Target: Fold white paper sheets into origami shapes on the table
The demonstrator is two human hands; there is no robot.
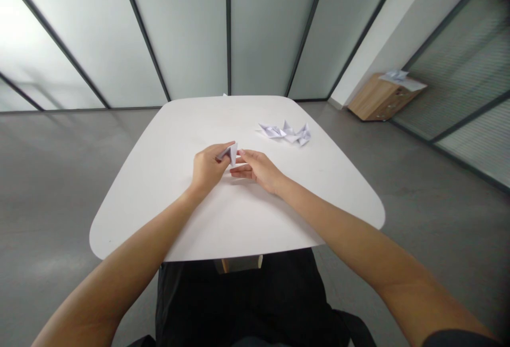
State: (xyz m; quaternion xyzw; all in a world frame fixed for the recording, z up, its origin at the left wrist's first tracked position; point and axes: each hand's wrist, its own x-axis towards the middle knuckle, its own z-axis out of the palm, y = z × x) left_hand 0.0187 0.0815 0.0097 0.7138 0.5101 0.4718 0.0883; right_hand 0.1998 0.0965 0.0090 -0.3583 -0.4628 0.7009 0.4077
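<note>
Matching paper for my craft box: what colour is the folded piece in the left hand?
The folded paper is plain white, with no visible pattern, best seen in the head view.

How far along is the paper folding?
Done: a cluster of folded white paper pieces lies on the white table, apparently finished. In hand: the left hand pinches one more folded piece, with the right hand beside it, fingers at its edge. Left: that piece looks unfinished; whether more paper waits isn't visible.
</note>
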